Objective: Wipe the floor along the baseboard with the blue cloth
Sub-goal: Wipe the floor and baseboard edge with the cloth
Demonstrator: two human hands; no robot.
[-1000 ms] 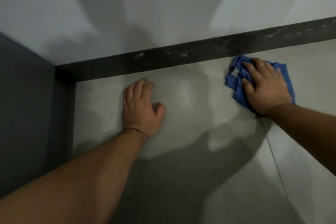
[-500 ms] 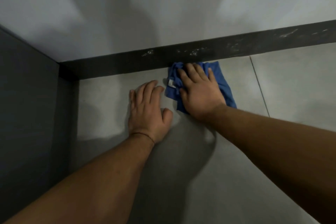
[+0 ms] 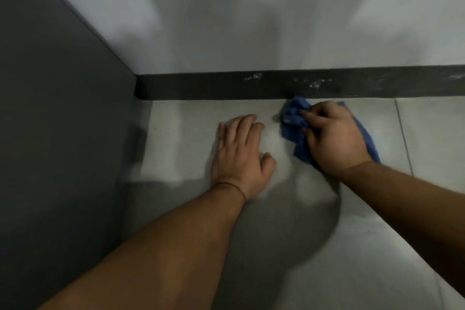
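Note:
A crumpled blue cloth (image 3: 293, 118) lies on the grey tiled floor (image 3: 364, 221), its far tip touching the dark baseboard (image 3: 214, 85). My right hand (image 3: 332, 138) presses down on the cloth, fingers bent and bunching the fabric, so most of the cloth is hidden under the palm. My left hand (image 3: 239, 156) rests flat on the floor to the left of the cloth, fingers spread, holding nothing. A thin band circles the left wrist.
A white wall (image 3: 251, 20) rises above the baseboard. A dark grey panel (image 3: 57, 108) closes the corner on the left. A tile joint (image 3: 403, 133) runs away from the baseboard right of the cloth. Pale scuffs mark the baseboard above the cloth.
Over the last second my right hand slid the cloth left along the baseboard toward my left hand. The cloth is now more bunched. The left hand stayed planted on the floor.

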